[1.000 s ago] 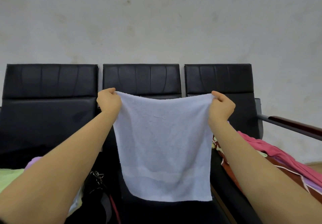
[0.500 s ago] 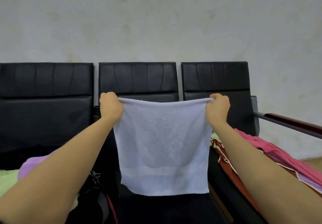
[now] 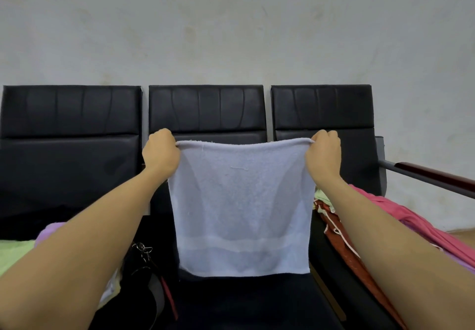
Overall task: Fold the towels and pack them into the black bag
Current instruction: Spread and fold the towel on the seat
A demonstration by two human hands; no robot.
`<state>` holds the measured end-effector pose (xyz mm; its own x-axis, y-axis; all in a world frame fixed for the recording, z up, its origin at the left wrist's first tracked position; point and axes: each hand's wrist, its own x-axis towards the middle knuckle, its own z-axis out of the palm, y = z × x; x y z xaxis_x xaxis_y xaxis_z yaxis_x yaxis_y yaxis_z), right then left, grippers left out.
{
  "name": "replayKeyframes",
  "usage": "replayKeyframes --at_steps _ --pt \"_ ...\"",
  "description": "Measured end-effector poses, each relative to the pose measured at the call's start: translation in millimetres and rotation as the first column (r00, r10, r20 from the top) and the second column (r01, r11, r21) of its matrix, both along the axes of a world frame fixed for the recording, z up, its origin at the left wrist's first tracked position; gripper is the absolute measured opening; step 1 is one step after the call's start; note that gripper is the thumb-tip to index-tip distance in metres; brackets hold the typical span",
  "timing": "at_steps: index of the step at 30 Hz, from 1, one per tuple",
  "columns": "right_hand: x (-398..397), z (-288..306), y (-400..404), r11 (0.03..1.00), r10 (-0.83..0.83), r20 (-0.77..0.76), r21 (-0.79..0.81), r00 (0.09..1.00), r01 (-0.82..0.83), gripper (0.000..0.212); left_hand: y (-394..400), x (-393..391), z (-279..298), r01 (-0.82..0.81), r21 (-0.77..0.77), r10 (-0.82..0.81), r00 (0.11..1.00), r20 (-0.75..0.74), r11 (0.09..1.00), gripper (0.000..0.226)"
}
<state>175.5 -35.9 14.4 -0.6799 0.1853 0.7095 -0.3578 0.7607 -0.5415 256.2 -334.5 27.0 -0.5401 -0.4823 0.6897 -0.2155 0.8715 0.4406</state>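
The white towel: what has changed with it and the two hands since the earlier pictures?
The white towel has come lower in front of the seat backs, and the left hand and right hand now turn knuckles-up. Both still grip the top corners, and it still hangs spread flat and unfolded.

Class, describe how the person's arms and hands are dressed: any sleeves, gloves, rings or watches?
Both forearms are bare, with no sleeve in view. The left hand and right hand wear no gloves; no ring, watch or bracelet shows.
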Motion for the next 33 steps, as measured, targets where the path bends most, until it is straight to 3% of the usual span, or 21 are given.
replayKeyframes --at_steps 5,9,12,16,18,22,24,27,29,33 --pt "4 5 3 0.996 0.043 -0.014 -0.081 0.999 -0.044 0.014 -1 1 3 -0.007 -0.009 0.007 1.0 -0.013 1.0 0.011" --pt "3 -6 2 0.988 0.071 0.106 -0.144 0.992 -0.056 0.016 5 4 -12 -0.008 0.001 0.008 0.993 0.122 1.0 0.009" --pt "-2 -17 -3 0.979 0.12 0.234 -0.191 0.965 -0.076 0.023 9 1 -29 -0.018 0.123 -0.009 0.977 0.212 0.992 0.037" --pt "-16 -31 -9 0.956 0.178 0.464 -0.292 0.868 -0.04 0.024 4 -13 -55 0.097 0.3 -0.171 0.957 0.233 0.949 0.036" --pt "-24 -38 -10 0.907 0.271 0.551 -0.422 0.789 -0.017 0.02 -1 -20 -69 0.138 0.37 -0.238 0.941 0.241 0.919 0.042" --pt "-31 -52 -11 0.673 0.506 0.592 -0.726 0.628 0.143 0.042 5 -32 -98 0.186 0.633 -0.354 0.923 0.149 0.752 0.049" --pt "-40 -66 -14 0.602 0.572 0.552 -0.785 0.607 0.146 0.035 10 -41 -109 0.186 0.777 -0.379 0.923 0.072 0.601 0.046" --pt "-50 -78 -21 0.579 0.578 0.545 -0.798 0.608 0.165 0.02 12 -56 -116 0.197 0.886 -0.374 0.927 -0.028 0.42 0.042" --pt "-61 -78 -25 0.577 0.569 0.524 -0.804 0.634 0.146 0.014 10 -67 -116 0.263 0.879 -0.388 0.917 -0.099 0.397 0.041" --pt "-79 -64 -36 0.525 0.585 0.335 -0.851 0.738 -0.03 0.02 1 -89 -98 0.453 0.744 -0.391 0.878 -0.276 0.491 0.038"
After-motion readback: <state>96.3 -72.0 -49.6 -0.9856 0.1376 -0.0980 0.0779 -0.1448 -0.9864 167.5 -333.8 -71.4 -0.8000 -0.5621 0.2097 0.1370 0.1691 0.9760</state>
